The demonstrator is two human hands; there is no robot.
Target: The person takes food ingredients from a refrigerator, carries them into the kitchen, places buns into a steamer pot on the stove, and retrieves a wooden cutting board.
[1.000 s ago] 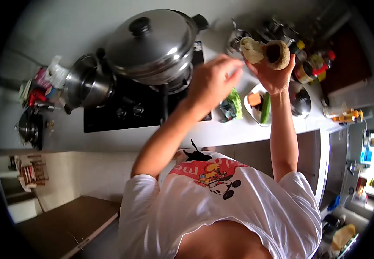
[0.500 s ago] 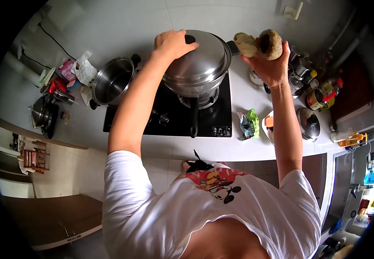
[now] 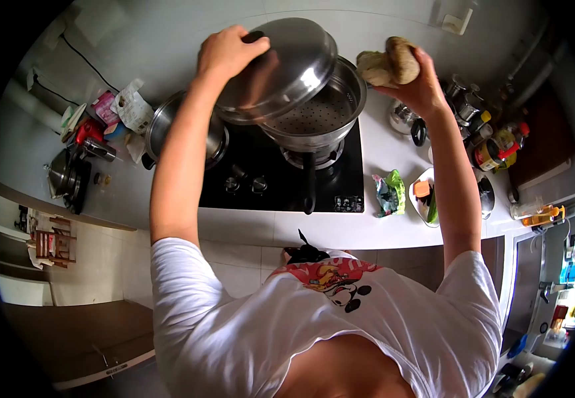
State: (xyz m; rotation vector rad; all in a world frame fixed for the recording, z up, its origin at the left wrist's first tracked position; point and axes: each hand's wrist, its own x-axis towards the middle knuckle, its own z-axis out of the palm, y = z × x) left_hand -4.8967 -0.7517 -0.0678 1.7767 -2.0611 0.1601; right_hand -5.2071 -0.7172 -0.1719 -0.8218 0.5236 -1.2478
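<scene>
My left hand (image 3: pixel 229 54) grips the dark knob of a domed steel lid (image 3: pixel 294 63). The lid is raised and tilted over the left side of a steamer pot (image 3: pixel 317 140), whose perforated tray (image 3: pixel 314 118) shows bare on the right. In my right hand (image 3: pixel 423 89) are two brownish steamed buns (image 3: pixel 402 61), held up to the right of the pot. The paler bun (image 3: pixel 371 67) is on the left, and the rounder one is against my fingers. The pot sits on a black gas stove (image 3: pixel 261 199), its long handle pointing toward me.
Left of the stove stands another steel pot (image 3: pixel 161 126), partly behind my left arm. On the right are a green plastic packet (image 3: pixel 391 192), a white plate (image 3: pixel 422 178) with orange and green food, jars, and several bottles (image 3: pixel 496 156).
My left hand has lifted the lid off the pot and moved it left, uncovering the perforated tray. My right hand has raised and turned the buns slightly.
</scene>
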